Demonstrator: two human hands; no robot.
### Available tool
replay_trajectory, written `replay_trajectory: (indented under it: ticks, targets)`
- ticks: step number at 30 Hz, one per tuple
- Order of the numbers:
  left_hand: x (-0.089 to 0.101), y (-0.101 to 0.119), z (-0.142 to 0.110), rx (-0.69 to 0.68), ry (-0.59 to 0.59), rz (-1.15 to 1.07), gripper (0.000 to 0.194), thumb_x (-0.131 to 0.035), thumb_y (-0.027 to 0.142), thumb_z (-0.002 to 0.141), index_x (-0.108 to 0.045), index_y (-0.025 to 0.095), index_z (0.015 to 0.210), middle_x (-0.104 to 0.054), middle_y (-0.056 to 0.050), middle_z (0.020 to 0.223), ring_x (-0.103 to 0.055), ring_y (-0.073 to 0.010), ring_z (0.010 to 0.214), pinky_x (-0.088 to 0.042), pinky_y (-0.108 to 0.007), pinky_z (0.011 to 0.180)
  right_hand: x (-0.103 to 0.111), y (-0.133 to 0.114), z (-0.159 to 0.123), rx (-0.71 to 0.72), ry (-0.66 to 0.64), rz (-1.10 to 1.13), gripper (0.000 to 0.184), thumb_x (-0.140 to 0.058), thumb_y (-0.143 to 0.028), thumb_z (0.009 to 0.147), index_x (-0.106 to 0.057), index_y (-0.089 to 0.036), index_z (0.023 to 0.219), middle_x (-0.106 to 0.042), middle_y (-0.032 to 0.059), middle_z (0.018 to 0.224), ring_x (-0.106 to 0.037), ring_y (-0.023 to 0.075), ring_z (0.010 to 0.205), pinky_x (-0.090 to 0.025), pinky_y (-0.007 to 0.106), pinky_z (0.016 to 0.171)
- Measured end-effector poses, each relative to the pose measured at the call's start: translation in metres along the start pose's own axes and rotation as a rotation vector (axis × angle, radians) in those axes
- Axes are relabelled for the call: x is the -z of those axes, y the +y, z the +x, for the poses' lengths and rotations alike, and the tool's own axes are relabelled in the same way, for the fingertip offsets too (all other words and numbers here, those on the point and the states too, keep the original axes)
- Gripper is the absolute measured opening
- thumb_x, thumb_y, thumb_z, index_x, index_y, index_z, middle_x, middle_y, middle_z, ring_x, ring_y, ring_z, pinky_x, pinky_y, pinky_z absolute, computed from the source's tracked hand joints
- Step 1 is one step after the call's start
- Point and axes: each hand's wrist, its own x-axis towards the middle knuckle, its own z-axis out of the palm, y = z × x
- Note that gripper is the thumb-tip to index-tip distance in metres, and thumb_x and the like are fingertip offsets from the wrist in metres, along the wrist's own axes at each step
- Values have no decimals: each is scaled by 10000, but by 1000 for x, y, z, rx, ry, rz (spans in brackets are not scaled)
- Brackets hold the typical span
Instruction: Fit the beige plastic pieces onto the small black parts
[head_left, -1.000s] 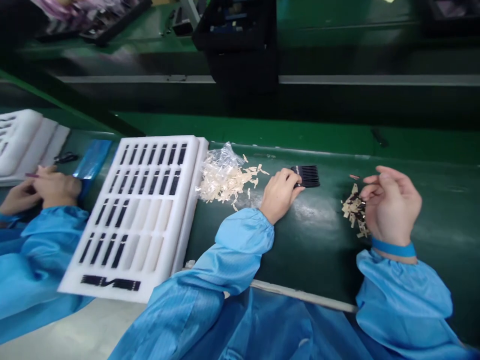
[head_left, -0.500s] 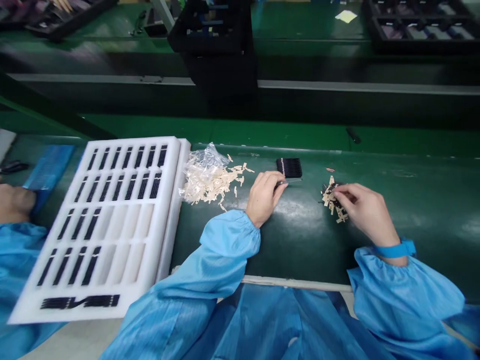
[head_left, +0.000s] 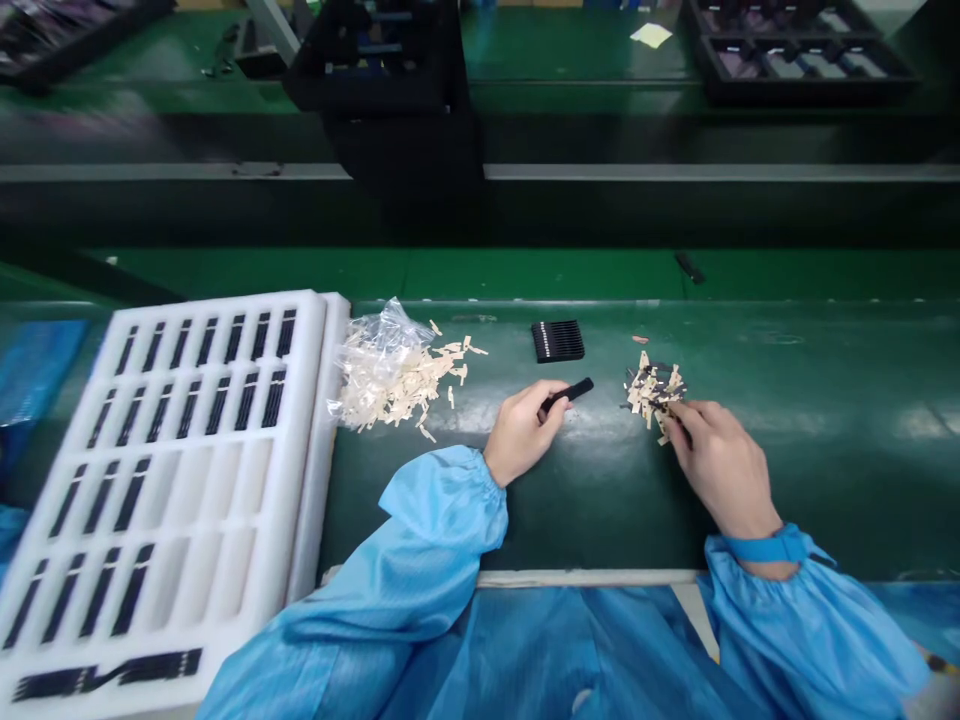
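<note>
Gripping a black strip (head_left: 580, 390), now turned broadside, my left hand (head_left: 523, 430) seems ready; my right hand (head_left: 721, 462) meets the pile (head_left: 646, 388), grip unclear.

"What are the hands doing?"
"The left hand (head_left: 526, 430) pinches a slim black strip (head_left: 576, 391). The right hand's (head_left: 724, 465) fingertips reach into a small pile of cream and black pieces (head_left: 649, 386)."
"And around them?"
"A neat row of black strips (head_left: 558, 341) just beyond. Leftward, a clear plastic bag (head_left: 386, 335) among cream tabs (head_left: 409, 388), then a white foam tray (head_left: 274, 520)."
</note>
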Motion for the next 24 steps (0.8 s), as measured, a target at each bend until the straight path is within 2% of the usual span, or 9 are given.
replay_trajectory:
  ticks: [3,5,8,11,15,20,24]
  targets:
    - [0,0,-1,18,-6,-11,154,-575,249,975,-669,213,1091,-779,-26,936,-722,-146,814,-543,-252,727,-1,-2,7,-25,110,164,238,-538,-275,1049,-742,-151,1059,-732,100,971,-674,249,878,-516,366,786]
    - [0,0,-1,53,-13,-48,146,-578,255,974,-655,215,1092,-790,-23,955,-720,-135,784,-549,-248,725,3,0,14,-117,164,334,205,-607,-305,1022,-759,-168,1009,-735,74,918,-664,214,793,-511,337,731]
    - [0,0,0,132,-28,-149,128,-582,272,974,-617,209,1080,-798,-34,998,-728,-123,762,-561,-238,716,9,5,24,-310,135,562,192,-736,-390,933,-783,-205,914,-705,24,769,-574,168,606,-448,314,582]
    - [0,0,2,197,-33,-259,127,-589,291,971,-586,195,1053,-795,-57,1016,-731,-117,751,-571,-234,709,13,8,31,-418,85,746,227,-821,-445,839,-800,-224,886,-715,18,761,-569,169,593,-433,319,557]
    - [0,0,5,248,-30,-357,155,-594,293,962,-602,168,1052,-787,-78,995,-708,-104,716,-574,-239,710,19,4,35,-420,102,896,177,-825,-417,836,-822,-251,898,-770,46,964,-697,217,811,-538,343,704]
    - [1,0,7,271,-66,-441,223,-582,312,954,-642,146,1091,-753,-62,918,-651,-79,662,-544,-202,636,26,-8,44,-533,58,1103,224,-805,-432,858,-785,-231,953,-758,35,783,-687,184,621,-570,317,584]
    - [2,1,9,280,-76,-461,207,-568,316,954,-622,146,1059,-710,-38,851,-602,-69,623,-505,-184,579,23,-13,51,-470,-27,1159,286,-822,-481,839,-749,-211,899,-780,72,831,-754,224,748,-631,349,703]
